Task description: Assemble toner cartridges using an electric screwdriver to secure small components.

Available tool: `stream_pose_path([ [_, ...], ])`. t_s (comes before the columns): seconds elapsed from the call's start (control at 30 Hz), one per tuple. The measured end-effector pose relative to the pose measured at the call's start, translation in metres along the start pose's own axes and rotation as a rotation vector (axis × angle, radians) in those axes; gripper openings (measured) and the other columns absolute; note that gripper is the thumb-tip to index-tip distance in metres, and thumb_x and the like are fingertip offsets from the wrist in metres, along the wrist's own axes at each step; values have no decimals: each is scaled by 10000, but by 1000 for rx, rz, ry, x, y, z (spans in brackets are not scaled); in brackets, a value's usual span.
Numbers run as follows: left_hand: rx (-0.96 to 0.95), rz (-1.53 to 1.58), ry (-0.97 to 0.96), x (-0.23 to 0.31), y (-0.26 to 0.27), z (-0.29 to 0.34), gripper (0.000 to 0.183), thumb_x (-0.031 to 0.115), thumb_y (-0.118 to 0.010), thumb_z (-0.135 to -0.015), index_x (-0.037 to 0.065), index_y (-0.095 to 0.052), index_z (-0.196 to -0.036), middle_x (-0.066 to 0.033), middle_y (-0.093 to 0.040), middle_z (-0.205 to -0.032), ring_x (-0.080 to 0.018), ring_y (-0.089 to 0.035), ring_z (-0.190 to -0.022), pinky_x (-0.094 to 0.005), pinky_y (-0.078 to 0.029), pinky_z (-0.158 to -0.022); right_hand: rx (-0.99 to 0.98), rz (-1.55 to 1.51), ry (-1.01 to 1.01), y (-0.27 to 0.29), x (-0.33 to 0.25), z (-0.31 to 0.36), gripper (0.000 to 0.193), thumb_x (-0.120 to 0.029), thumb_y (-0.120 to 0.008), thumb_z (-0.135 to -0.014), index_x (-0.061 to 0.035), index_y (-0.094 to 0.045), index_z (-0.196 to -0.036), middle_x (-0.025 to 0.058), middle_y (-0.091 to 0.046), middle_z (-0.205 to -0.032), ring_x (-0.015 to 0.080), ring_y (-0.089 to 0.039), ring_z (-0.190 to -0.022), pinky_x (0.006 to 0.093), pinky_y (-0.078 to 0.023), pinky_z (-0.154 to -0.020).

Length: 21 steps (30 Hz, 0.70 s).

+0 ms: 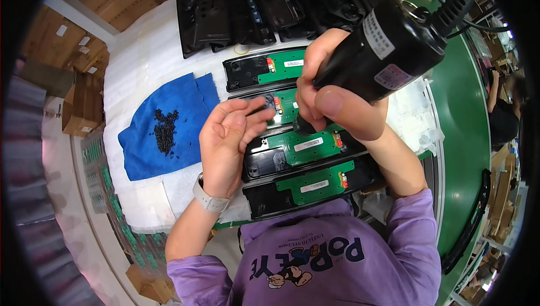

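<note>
My right hand [349, 103] is wrapped round a black electric screwdriver [413, 39], its cable rising to the upper right. The tool's lower end is over the row of black panels, and its tip is hard to make out. Green circuit boards [292, 148] with white labels and small red-and-white connectors lie in the panels [270, 202]. My left hand [225, 137] hovers at the left ends of the middle panels, fingers apart and slightly bent. I see nothing held in it. A heap of tiny black screws [165, 132] lies on a blue cloth [138, 151] to its left.
More black housings [205, 16] stand in a row at the back of the white-covered table [140, 42]. A green work surface [458, 154] runs along the right, with a long black strip [472, 221] on it. Cardboard boxes [79, 36] are at the left; another person [500, 103] is at far right.
</note>
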State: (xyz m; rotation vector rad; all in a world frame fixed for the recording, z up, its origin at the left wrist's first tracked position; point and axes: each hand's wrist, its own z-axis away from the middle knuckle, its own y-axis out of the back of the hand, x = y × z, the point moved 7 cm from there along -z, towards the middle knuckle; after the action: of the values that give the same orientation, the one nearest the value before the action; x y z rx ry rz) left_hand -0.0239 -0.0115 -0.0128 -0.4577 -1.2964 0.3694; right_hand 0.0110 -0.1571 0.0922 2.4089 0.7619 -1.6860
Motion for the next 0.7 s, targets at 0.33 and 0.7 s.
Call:
stream_pose_path([
  [0.33, -27, 11, 9, -7, -6, 0, 120, 19, -408, -908, -30, -453, -1008, -221, -485, -1183, -271, -513, -1113, -299, -423, -937, -50, -54, -74, -8, 13, -8, 227, -41, -654, -683, 1, -455, -785, 60, -515, -572, 95, -485, -442, 211, -396, -408],
  [0.7, -109, -6, 65, -6, -2, 0, 213, 149, -394, -949, -38, -482, -1003, -221, -568, -1067, -205, -603, -930, -268, -483, -778, -98, 39, 134, -4, -15, 5, 271, -100, -708, -656, -28, -493, -804, 17, -525, -621, 95, -501, -496, 214, -412, -473],
])
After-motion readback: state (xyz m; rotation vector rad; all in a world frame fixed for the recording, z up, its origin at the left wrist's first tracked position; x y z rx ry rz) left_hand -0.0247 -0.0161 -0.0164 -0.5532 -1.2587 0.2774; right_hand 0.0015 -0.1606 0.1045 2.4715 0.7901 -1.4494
